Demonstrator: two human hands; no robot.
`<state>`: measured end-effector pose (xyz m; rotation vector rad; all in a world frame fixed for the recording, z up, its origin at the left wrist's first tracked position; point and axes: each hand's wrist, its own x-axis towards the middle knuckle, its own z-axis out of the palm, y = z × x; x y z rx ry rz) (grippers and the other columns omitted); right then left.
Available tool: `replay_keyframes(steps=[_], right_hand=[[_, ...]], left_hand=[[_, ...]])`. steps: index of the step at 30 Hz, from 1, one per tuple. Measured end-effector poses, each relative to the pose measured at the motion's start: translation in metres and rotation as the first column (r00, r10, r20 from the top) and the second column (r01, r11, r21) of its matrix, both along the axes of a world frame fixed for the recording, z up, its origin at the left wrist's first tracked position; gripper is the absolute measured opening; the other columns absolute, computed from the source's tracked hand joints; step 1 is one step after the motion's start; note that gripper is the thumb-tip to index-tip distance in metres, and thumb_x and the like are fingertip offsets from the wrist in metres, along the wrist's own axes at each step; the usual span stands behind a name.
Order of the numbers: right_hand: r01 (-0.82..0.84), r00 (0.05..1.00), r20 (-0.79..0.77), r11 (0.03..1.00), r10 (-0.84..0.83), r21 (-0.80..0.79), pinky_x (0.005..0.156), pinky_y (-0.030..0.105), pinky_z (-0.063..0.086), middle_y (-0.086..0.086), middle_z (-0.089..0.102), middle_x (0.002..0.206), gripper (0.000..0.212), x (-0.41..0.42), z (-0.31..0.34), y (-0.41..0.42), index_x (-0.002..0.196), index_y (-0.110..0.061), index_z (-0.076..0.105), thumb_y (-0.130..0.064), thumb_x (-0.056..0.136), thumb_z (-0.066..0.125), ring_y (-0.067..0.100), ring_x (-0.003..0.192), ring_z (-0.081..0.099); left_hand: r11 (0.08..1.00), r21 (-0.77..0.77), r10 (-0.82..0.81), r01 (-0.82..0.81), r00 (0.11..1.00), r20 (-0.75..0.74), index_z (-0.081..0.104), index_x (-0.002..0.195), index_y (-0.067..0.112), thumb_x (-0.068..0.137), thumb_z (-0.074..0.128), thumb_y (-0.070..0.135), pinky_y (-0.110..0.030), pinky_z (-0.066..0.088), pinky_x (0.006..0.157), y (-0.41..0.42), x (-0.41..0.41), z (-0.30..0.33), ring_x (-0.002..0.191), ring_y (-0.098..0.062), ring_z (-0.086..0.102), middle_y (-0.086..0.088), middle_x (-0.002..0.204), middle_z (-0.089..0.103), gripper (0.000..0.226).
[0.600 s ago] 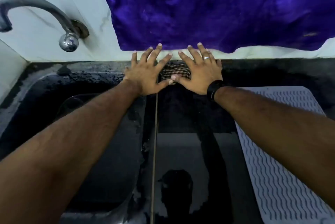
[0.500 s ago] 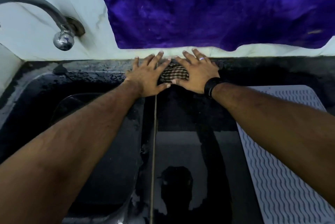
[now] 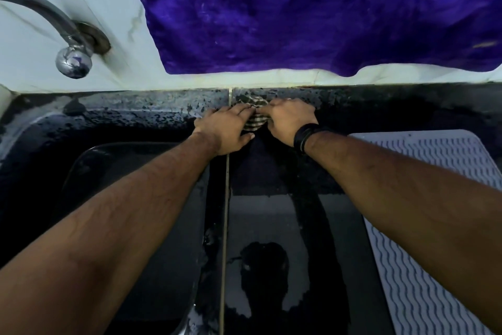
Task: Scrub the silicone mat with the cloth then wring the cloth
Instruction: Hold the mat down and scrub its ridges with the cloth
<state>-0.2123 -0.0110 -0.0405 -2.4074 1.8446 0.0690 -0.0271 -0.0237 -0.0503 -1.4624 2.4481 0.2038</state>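
Since half a second ago: fingers no longer spread flat but drawn inward, bunching what was pressed beneath them.

Far left: curved steel tap on the pale wall, dark sink basin below. Above, hanging purple velvety fabric.

Centre, at the back of the wet black countertop: left hand with fingers loosely curled onto the small checked brown-and-white cloth, thumb out toward the near edge. Right hand, black band at the wrist, fingers curled tighter, pinching the same cloth from the other side. Cloth gathered into a lump between both hands, resting on the counter close to the wall.

Far right: white ribbed silicone mat lying flat on the counter, well apart from the hands.

Likely gathering for a wring. Best done by collecting all loose edges into a firm roll, lifting over the basin on the left, then twisting the ends opposite ways so water drains into the sink rather than onto the counter.
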Motion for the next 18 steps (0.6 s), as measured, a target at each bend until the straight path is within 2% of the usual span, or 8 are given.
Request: replay_keyframes(steps=[3,5,8,11,13,15,16,18], right_hand=[[-0.01,1.0,0.008,1.0,0.01,-0.011,0.086,0.047,0.051,0.003,0.063,0.119,0.04,0.003,0.006,0.005,0.123,-0.04,0.056,-0.029,0.085,0.049,0.033,0.105,0.06],[0.034,0.995,0.096,0.999,-0.038,0.042,0.085,0.047,0.053,0.003,0.066,0.113,0.035,0.0,0.009,0.007,0.116,-0.042,0.058,-0.037,0.082,0.052,0.033,0.102,0.062],[0.101,0.952,0.276,0.987,-0.132,0.127,0.079,0.039,0.055,0.0,0.07,0.101,0.033,-0.009,0.01,0.015,0.107,-0.043,0.062,-0.048,0.075,0.053,0.028,0.094,0.065],[0.132,0.872,0.443,0.972,-0.208,0.197,0.063,0.025,0.05,-0.008,0.071,0.082,0.025,-0.021,0.014,0.029,0.093,-0.039,0.064,-0.052,0.073,0.056,0.013,0.074,0.067],[0.127,0.82,0.518,0.96,-0.244,0.25,0.06,0.023,0.046,-0.01,0.07,0.082,0.022,-0.03,0.019,0.039,0.09,-0.039,0.063,-0.051,0.072,0.064,0.009,0.072,0.066],[0.093,0.755,0.594,0.942,-0.278,0.323,0.065,0.024,0.049,-0.009,0.069,0.088,0.032,-0.04,0.029,0.05,0.094,-0.035,0.064,-0.045,0.066,0.076,0.009,0.078,0.066],[0.074,0.713,0.633,0.93,-0.302,0.359,0.063,0.022,0.049,-0.008,0.068,0.089,0.039,-0.045,0.034,0.056,0.096,-0.032,0.063,-0.04,0.064,0.082,0.008,0.076,0.066],[0.028,0.576,0.719,0.889,-0.389,0.458,0.05,0.019,0.048,-0.002,0.067,0.085,0.047,-0.056,0.043,0.067,0.1,-0.022,0.057,-0.024,0.064,0.087,0.008,0.062,0.065]], left_hand=[[1.0,-0.021,0.019,-0.019,1.0,0.001,0.028,0.168,0.022,0.108,0.053,0.05,-0.06,0.038,0.118,0.005,-0.008,0.007,0.151,-0.035,0.044,-0.004,0.172,0.036,0.07],[0.999,-0.028,0.02,-0.019,1.0,0.017,0.035,0.162,0.022,0.107,0.056,0.047,-0.063,0.043,0.113,0.01,-0.014,0.012,0.143,-0.037,0.05,-0.006,0.164,0.044,0.064],[0.999,-0.02,0.025,-0.025,0.999,0.034,0.045,0.148,0.02,0.104,0.061,0.039,-0.067,0.051,0.103,0.018,-0.022,0.022,0.134,-0.038,0.057,-0.007,0.15,0.054,0.05],[1.0,-0.002,-0.015,0.015,1.0,-0.024,0.05,0.137,0.017,0.105,0.062,0.033,-0.051,0.052,0.089,0.022,-0.031,0.033,0.127,-0.038,0.063,-0.008,0.143,0.059,0.038],[0.998,0.032,-0.049,0.052,0.995,-0.09,0.055,0.135,0.017,0.104,0.064,0.032,-0.041,0.044,0.084,0.023,-0.037,0.044,0.125,-0.037,0.065,-0.009,0.141,0.063,0.035],[0.994,0.078,-0.06,0.074,0.984,-0.165,0.06,0.132,0.017,0.102,0.067,0.031,-0.037,0.047,0.09,0.026,-0.041,0.056,0.122,-0.034,0.067,-0.01,0.133,0.068,0.034],[0.992,0.103,-0.055,0.077,0.978,-0.202,0.061,0.132,0.017,0.101,0.069,0.03,-0.034,0.047,0.093,0.029,-0.044,0.062,0.12,-0.032,0.067,-0.009,0.128,0.069,0.034],[0.987,0.146,-0.032,0.072,0.966,-0.257,0.062,0.133,0.016,0.101,0.072,0.029,-0.028,0.042,0.087,0.036,-0.052,0.075,0.114,-0.029,0.067,-0.005,0.115,0.068,0.036]])
